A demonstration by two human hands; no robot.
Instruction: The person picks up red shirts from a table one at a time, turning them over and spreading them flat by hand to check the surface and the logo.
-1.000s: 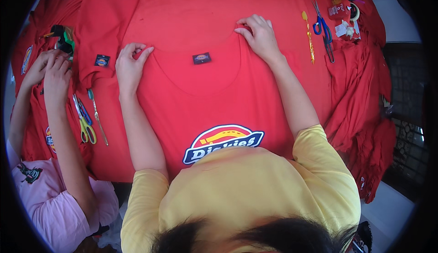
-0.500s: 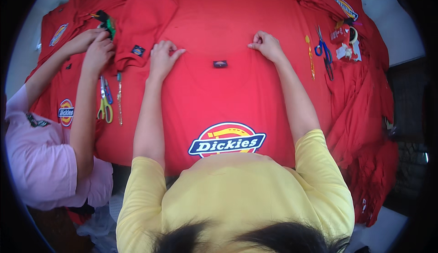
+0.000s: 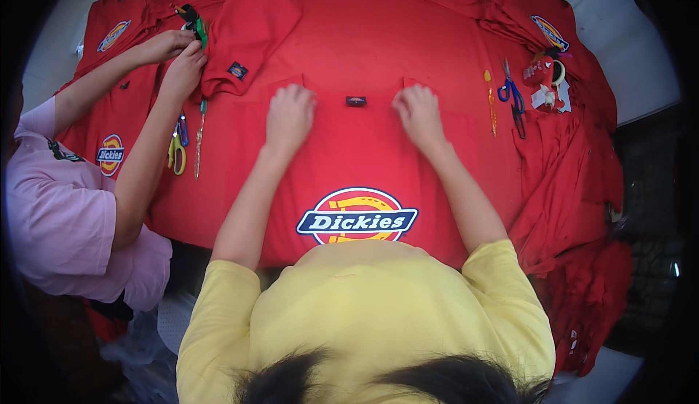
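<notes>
A red T-shirt [image 3: 353,149] lies in front of me, its round printed emblem near my body and a small dark neck label [image 3: 356,102] at the far end. My left hand [image 3: 291,116] is on the cloth left of the label, fingers curled down and closed on the shirt's shoulder. To the label's right, my right hand [image 3: 419,112] pinches the other shoulder. Both hands are slightly blurred, and their fingertips are partly hidden. The shirt's sides look turned inward beneath my forearms.
At left, a co-worker's hands [image 3: 182,58] hold a green and black thing near a folded red garment [image 3: 251,36]. Yellow-handled scissors [image 3: 177,153] lie nearby. At right are blue-handled scissors [image 3: 512,94], a tape roll [image 3: 559,73] and heaped red shirts [image 3: 561,178].
Both my hands have moved inward toward the neck label, bringing the shirt's shoulders closer together. The whole view has shifted slightly.
</notes>
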